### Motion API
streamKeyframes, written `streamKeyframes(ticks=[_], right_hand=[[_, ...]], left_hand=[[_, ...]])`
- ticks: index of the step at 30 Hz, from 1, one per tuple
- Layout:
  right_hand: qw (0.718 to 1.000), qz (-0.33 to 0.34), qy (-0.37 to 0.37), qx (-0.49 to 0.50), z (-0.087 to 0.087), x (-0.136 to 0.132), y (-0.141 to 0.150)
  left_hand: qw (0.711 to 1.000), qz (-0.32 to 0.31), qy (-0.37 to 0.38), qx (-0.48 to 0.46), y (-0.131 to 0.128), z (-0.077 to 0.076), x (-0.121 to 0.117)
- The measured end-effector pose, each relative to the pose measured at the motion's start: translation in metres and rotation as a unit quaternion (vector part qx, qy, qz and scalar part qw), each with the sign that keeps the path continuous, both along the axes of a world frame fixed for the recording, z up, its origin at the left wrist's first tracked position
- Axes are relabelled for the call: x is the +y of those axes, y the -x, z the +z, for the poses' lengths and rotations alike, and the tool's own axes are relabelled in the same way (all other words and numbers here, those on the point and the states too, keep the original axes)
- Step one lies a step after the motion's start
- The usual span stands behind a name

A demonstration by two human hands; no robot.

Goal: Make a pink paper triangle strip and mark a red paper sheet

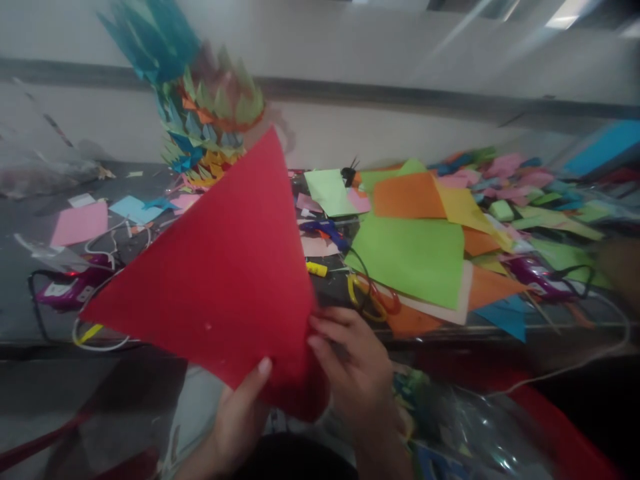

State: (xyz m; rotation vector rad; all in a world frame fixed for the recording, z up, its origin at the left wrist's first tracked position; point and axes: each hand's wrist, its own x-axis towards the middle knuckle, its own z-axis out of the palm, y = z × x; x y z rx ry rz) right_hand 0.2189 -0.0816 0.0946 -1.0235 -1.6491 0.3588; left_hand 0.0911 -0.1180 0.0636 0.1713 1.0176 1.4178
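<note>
While both hands hold the red paper (215, 267) above the near edge of the table (30, 233), its wide flat part slants up and to the left, and its lower right part is curled into a rounded fold. Left hand (243, 407): thumb laid on the near face at the lower edge, remaining fingers behind the sheet; grip pinching the paper. Right hand (353, 363): thumb and fingertips closed at the right edge, beside the curl; grip pinching there. Behind the sheet, a blurred folded-paper construction (213, 113) in teal, green and orange stands near the wall (400, 127). To the right on the table: a green sheet (410, 257), an orange sheet (407, 195) above it, yellow-handled scissors (365, 300) and a blue tool (325, 233). Purple power strip (75, 287) at left, pink sheet (80, 223) beyond it; second purple power strip (540, 277) at far right.
</note>
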Motion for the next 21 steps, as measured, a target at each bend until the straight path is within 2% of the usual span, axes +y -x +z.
streamKeyframes(ticks=[4, 9, 15, 21], right_hand=[[1.0, 0.012, -0.006, -0.017, 0.003, 0.001, -0.004], [0.997, -0.012, -0.039, -0.065, 0.002, 0.001, -0.005], [0.991, -0.011, -0.072, -0.111, -0.004, 0.005, -0.004], [0.991, 0.006, -0.038, -0.127, -0.01, 0.009, -0.003]], left_hand=[[1.0, 0.013, 0.008, -0.027, 0.001, 0.006, 0.003], [1.0, 0.006, 0.023, -0.009, 0.001, 0.011, 0.006], [1.0, -0.014, -0.026, -0.007, 0.004, 0.003, 0.003], [1.0, -0.011, -0.006, 0.004, 0.001, 0.0, 0.003]])
